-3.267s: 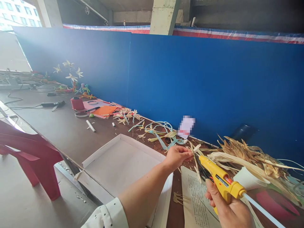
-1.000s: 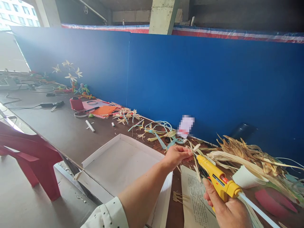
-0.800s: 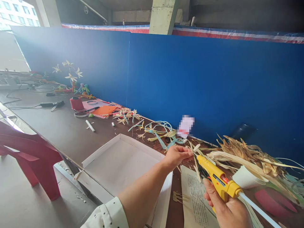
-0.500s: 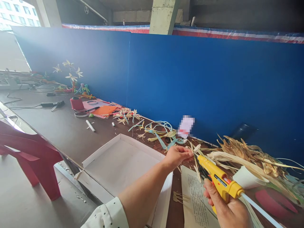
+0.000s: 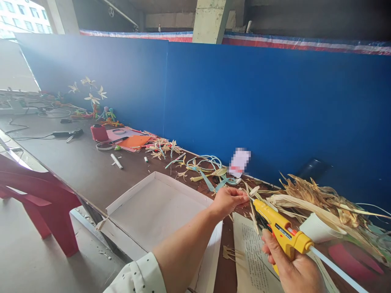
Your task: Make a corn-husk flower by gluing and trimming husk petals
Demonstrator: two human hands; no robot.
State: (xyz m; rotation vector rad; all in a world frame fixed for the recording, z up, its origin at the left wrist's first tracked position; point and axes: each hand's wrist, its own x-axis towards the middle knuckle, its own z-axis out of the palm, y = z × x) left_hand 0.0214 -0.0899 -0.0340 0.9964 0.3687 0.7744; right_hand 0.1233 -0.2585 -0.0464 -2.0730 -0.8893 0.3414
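My right hand [image 5: 295,266] is wrapped round the handle of a yellow hot glue gun [image 5: 279,228], with a long pale glue stick [image 5: 332,266] sticking out of its back end. The gun's nozzle meets the fingertips of my left hand [image 5: 229,200]. Thumb and fingers there are pinched together on a small piece, too small and covered to name for sure; pale husk strips [image 5: 251,191] show right beside it. Below the gun lies a printed sheet [image 5: 253,252], partly under my right hand.
A shallow white box lid [image 5: 155,215] lies left of my forearm. Dried corn husks [image 5: 324,197] and a white paper cup [image 5: 322,228] are at the right. Light blue cord [image 5: 214,158] and husk flowers [image 5: 165,148] line the blue partition [image 5: 259,106]. A red chair [image 5: 58,219] stands at left.
Both hands and the glue gun stay nearly in the same place. The view has shifted only very slightly.
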